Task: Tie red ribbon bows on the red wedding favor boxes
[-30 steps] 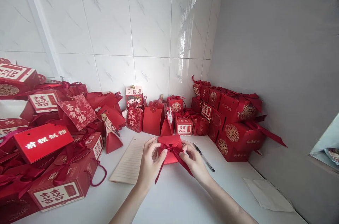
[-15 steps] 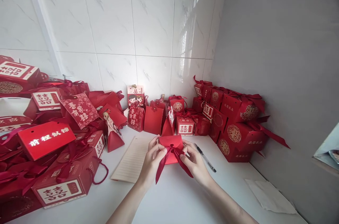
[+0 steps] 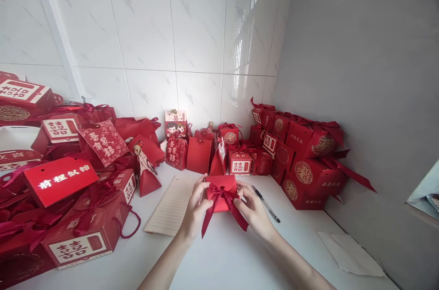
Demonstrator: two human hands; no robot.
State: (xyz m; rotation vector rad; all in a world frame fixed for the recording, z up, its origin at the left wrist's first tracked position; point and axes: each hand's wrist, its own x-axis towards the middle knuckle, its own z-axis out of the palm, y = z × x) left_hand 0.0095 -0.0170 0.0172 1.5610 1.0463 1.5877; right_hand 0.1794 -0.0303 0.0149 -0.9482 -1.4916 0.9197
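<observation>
A small red gift box [image 3: 222, 182] with a flap top is held between my two hands above the white table. A dark red ribbon [image 3: 238, 215] is tied in a bow on its front, with two tails hanging down. My left hand [image 3: 197, 207] is closed around the box's left side, its thumb beside the bow's left loop. On the other side, my right hand [image 3: 253, 206] pinches the ribbon with thumb and finger at the bow's right, while its other fingers rest against the box edge.
A lined notebook [image 3: 168, 205] lies left of my hands, and a black pen [image 3: 266, 203] lies to the right. Red boxes and bags [image 3: 85, 230] heap up on the left. More boxes [image 3: 310, 185] are stacked at the right wall. A white tissue [image 3: 350, 253] lies front right.
My left thumb has come off the ribbon and moved slightly left and down. The bow's left loop now shows more fully. My right hand has barely moved.
</observation>
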